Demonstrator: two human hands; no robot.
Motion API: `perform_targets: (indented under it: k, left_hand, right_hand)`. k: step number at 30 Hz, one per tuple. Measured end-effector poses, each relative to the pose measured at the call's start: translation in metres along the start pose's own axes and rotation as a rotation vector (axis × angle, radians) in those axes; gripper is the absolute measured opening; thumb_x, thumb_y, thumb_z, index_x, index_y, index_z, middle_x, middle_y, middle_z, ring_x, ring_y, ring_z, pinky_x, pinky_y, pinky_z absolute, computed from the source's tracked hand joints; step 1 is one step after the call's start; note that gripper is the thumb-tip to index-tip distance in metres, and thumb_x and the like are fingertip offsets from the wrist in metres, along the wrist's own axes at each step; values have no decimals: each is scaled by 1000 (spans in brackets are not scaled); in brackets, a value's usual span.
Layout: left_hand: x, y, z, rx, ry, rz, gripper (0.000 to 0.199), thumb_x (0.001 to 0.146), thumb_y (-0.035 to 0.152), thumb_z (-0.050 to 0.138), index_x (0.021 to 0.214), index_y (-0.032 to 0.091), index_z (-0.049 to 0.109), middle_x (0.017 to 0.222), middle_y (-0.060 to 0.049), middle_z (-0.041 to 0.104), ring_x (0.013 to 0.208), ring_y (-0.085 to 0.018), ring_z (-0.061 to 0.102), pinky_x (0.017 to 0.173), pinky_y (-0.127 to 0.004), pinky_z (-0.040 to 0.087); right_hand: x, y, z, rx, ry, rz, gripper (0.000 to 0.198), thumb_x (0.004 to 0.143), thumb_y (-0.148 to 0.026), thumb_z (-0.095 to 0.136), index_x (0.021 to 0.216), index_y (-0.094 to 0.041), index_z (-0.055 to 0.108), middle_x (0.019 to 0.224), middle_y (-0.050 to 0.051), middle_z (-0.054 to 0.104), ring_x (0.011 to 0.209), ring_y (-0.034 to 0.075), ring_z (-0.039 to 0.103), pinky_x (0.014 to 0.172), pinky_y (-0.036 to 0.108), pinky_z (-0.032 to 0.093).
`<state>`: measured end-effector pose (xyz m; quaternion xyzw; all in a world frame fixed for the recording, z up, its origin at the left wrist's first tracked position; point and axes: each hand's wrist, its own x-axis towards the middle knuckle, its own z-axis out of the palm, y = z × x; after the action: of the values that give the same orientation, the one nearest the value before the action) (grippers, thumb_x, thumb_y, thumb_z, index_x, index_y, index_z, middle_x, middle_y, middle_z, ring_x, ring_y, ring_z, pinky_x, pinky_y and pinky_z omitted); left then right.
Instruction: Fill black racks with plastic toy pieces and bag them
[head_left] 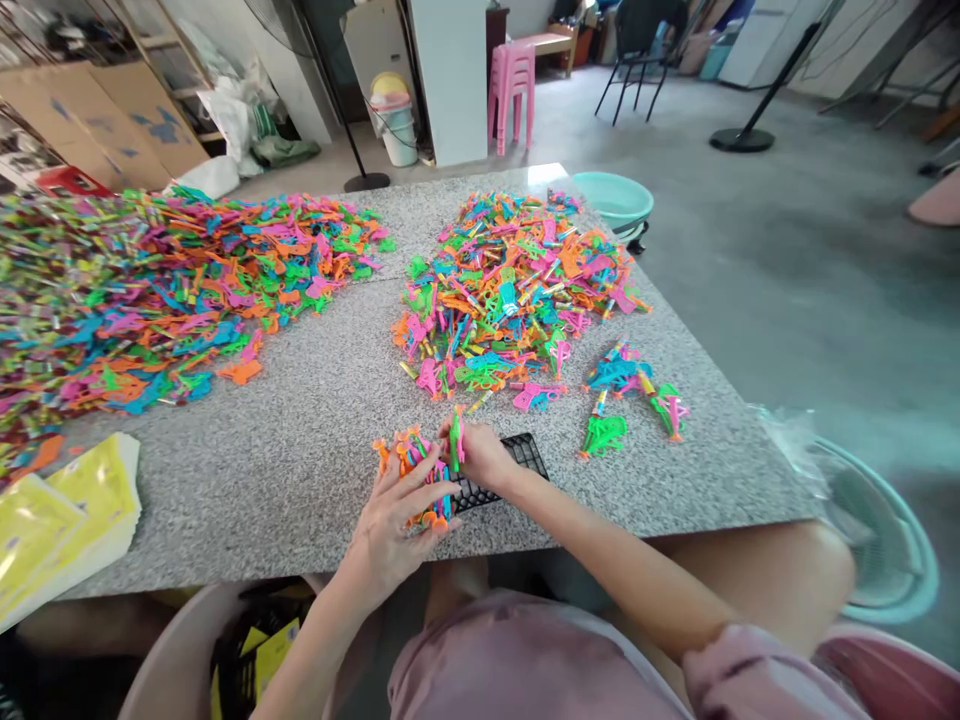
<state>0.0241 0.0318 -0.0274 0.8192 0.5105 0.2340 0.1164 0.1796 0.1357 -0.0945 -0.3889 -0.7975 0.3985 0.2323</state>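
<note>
My left hand (394, 515) lies with fingers spread over a packed row of colourful plastic toy guns (409, 450), standing in the left part of a black grid tray (529, 455). Beside it, my right hand (484, 457) is closed on a green toy gun (456, 440), held upright at the right end of the row. Its fingertips are partly hidden. The right part of the tray shows bare grid beneath my right wrist. Just beyond my hands lies a pink toy gun (534, 394), at the near edge of a heap of toy guns (510, 290).
A larger heap of toy guns (187, 290) covers the left side of the granite table (322, 430). Yellow printed cards (82, 510) are stacked at the front left. A few toy guns (604, 435) lie apart at right. A teal basket (892, 550) stands beside the table.
</note>
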Motion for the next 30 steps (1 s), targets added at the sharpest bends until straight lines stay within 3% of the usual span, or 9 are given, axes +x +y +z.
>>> perform_targets:
  k: [4, 9, 12, 15, 17, 20, 23, 27, 30]
  left_hand:
    - [-1, -2, -1, 33, 15, 26, 25, 88, 30, 64, 113, 28, 69, 141, -8, 55, 131, -31, 51, 113, -59, 31]
    - [4, -10, -7, 46, -18, 107, 28, 89, 36, 62, 115, 29, 67, 127, -6, 66, 117, -28, 63, 111, -54, 38]
    - [7, -14, -7, 65, 34, 140, 29, 90, 43, 60, 112, 26, 67, 125, -9, 67, 112, -29, 66, 109, -52, 41]
    - [9, -17, -6, 42, 43, 145, 30, 89, 47, 59, 110, 26, 67, 125, -9, 67, 111, -29, 66, 110, -53, 40]
    - [9, -19, -6, 0, 16, 131, 29, 87, 48, 61, 107, 28, 68, 126, -7, 66, 110, -28, 67, 110, -51, 40]
    - [11, -20, -8, -37, 4, 96, 28, 85, 50, 64, 101, 28, 71, 125, -7, 67, 107, -28, 69, 107, -50, 43]
    - [12, -18, -9, -44, 12, 68, 29, 84, 51, 64, 99, 27, 72, 123, -8, 68, 107, -29, 68, 103, -49, 47]
    - [10, -11, -9, -63, -4, 41, 26, 85, 46, 63, 100, 26, 71, 126, -9, 67, 107, -28, 69, 98, -46, 52]
    - [10, -7, -9, -92, -33, -5, 25, 85, 44, 65, 101, 25, 71, 127, -10, 66, 113, -29, 66, 97, -47, 52]
  right_hand:
    - [9, -5, -3, -244, -111, -40, 24, 82, -18, 60, 105, -16, 55, 74, 4, 67, 69, 20, 63, 61, 25, 40]
    - [21, -10, 2, -201, -147, -69, 10, 80, -19, 62, 90, -20, 59, 76, -1, 66, 75, 18, 62, 65, 24, 41]
    - [-3, -3, -9, -153, -89, -139, 33, 78, -9, 59, 108, -21, 59, 98, 2, 69, 91, 18, 63, 75, 25, 47]
    - [-50, 21, -54, -303, 164, -140, 50, 78, 3, 49, 123, -19, 55, 129, 9, 58, 118, 19, 53, 97, 32, 45]
    - [-77, 43, -98, -534, 311, 11, 46, 81, 6, 42, 115, -19, 61, 124, 11, 59, 117, 22, 53, 100, 38, 43]
    - [-95, 71, -157, -781, 131, 44, 29, 85, 1, 46, 93, -18, 66, 114, 14, 61, 107, 24, 56, 92, 39, 47]
    - [-95, 83, -184, -782, -72, -47, 23, 85, 0, 50, 77, -18, 63, 106, 11, 63, 101, 21, 59, 86, 33, 49]
    - [-100, 77, -176, -632, -13, -58, 21, 81, -1, 51, 80, -20, 60, 104, 7, 64, 99, 18, 61, 85, 29, 48]
    - [-108, 67, -148, -434, 181, 107, 10, 79, -12, 57, 80, -21, 54, 84, 3, 66, 81, 19, 65, 74, 29, 49]
